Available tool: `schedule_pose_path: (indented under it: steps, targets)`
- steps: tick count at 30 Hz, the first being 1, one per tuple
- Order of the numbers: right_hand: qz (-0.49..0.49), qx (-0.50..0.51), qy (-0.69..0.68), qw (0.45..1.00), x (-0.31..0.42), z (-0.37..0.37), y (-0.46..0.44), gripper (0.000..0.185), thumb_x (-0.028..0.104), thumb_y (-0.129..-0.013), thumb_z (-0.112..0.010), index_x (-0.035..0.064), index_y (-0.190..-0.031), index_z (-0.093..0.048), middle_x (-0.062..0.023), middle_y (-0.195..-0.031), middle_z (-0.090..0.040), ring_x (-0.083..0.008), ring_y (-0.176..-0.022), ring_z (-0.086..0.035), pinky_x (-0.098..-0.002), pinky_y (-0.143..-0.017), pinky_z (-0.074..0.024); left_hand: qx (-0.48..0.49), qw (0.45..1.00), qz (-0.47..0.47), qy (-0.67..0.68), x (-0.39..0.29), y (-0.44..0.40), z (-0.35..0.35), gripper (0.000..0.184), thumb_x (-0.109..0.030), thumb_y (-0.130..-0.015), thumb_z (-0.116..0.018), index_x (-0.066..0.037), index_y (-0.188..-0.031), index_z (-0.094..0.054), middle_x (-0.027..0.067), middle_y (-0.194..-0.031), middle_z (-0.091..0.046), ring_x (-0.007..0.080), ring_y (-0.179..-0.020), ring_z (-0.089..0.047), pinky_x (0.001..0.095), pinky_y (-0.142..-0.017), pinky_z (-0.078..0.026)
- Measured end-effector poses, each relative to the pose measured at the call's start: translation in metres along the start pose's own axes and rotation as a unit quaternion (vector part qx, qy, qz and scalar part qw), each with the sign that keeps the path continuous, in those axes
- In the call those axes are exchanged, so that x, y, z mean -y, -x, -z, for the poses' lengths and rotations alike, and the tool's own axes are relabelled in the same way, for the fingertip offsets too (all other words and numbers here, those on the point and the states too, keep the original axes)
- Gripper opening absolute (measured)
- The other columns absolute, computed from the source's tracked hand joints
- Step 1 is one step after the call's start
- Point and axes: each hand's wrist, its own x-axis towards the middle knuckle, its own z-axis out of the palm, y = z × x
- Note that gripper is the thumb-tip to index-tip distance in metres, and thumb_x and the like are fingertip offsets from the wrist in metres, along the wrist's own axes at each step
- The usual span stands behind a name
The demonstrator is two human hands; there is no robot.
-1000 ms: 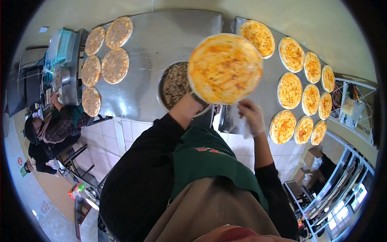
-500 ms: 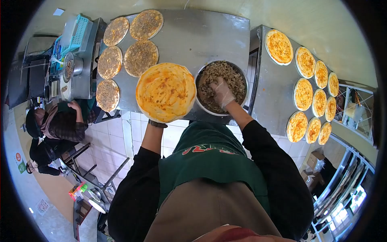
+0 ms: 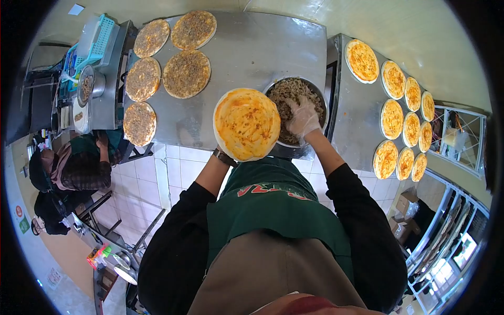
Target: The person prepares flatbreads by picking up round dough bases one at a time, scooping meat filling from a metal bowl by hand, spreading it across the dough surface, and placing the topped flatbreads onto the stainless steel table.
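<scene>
A round flatbread [image 3: 247,124] smeared with orange sauce rests on my left hand, which is hidden beneath it. Only my left wrist [image 3: 212,170], with a dark watch [image 3: 226,157] on it, shows below the bread's edge. My right hand [image 3: 303,118] wears a clear plastic glove and reaches into a metal bowl [image 3: 326,107] of crumbly brown minced filling [image 3: 286,90]. Its fingers are spread against the filling, with the tips partly sunk in. The held bread overlaps the bowl's left rim in view.
Several flatbreads covered in brown filling [image 3: 186,73] lie on the left of the steel table [image 3: 262,47]. More orange-smeared flatbreads [image 3: 392,119] sit on the right-hand table [image 3: 352,131]. At far left a person [image 3: 79,163] stands near a counter with a smaller bowl [image 3: 97,84].
My left hand has carried the flatbread right, closer to the bowl, and the bread now tilts. My right hand has shifted slightly right in the filling, its fingers spreading.
</scene>
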Motion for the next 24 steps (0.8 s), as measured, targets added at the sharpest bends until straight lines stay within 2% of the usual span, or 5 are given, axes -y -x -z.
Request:
schedule_pose_path:
  steps: [4,13,19,21,24]
  targets:
    - [-0.052,0.077,-0.073,0.993,-0.006,-0.038,-0.002,0.064,0.006,-0.07,-0.067,0.009,-0.13,-0.045,-0.0304,-0.132,-0.034,-0.048,-0.123,-0.038,-0.0408,-0.103,-0.0398,-0.005,1.0,0.002,-0.01,-0.004,0.002,0.0,0.063,-0.055,-0.095,-0.037,-0.013,-0.141,-0.038,0.0134,-0.142,-0.044,0.0313,-0.126,-0.047,0.0504,-0.101,-0.043]
    - [-0.126,0.146,-0.134,0.972,-0.031,-0.05,-0.032,0.031,0.019,-0.088,-0.049,0.0048,-0.114,-0.059,-0.0294,-0.118,-0.057,-0.0369,-0.104,-0.062,-0.0426,-0.09,-0.0479,-0.016,0.999,-0.012,-0.033,0.005,-0.001,-0.002,0.063,-0.056,-0.094,-0.036,-0.013,-0.142,-0.037,0.0135,-0.142,-0.043,0.0317,-0.127,-0.047,0.0509,-0.101,-0.043]
    - [-0.013,0.102,0.018,0.995,-0.003,-0.011,-0.022,0.023,0.012,-0.085,-0.051,0.0028,-0.105,-0.056,-0.02,-0.102,-0.063,-0.0347,-0.109,-0.057,-0.0391,-0.093,-0.0461,-0.016,0.999,-0.022,-0.046,0.004,-0.001,-0.006,0.064,-0.056,-0.094,-0.036,-0.014,-0.142,-0.036,0.0136,-0.143,-0.043,0.032,-0.127,-0.046,0.0513,-0.101,-0.042]
    - [0.067,-0.105,0.012,0.992,0.007,-0.032,-0.012,0.026,0.008,-0.08,-0.055,0.0016,-0.105,-0.057,-0.0191,-0.102,-0.062,-0.0332,-0.109,-0.055,-0.0374,-0.096,-0.0442,-0.017,0.998,-0.022,-0.049,0.007,0.0,-0.006,0.064,-0.056,-0.094,-0.036,-0.014,-0.142,-0.036,0.0136,-0.143,-0.043,0.0321,-0.127,-0.046,0.0514,-0.101,-0.042]
    - [0.057,0.031,-0.019,0.998,-0.005,-0.053,-0.026,0.033,0.005,-0.075,-0.057,0.002,-0.108,-0.057,-0.0197,-0.109,-0.059,-0.0336,-0.109,-0.056,-0.0373,-0.095,-0.0451,-0.016,0.998,-0.025,-0.055,0.01,-0.002,-0.007,0.064,-0.056,-0.094,-0.036,-0.014,-0.143,-0.036,0.0136,-0.143,-0.042,0.0322,-0.128,-0.046,0.0515,-0.101,-0.042]
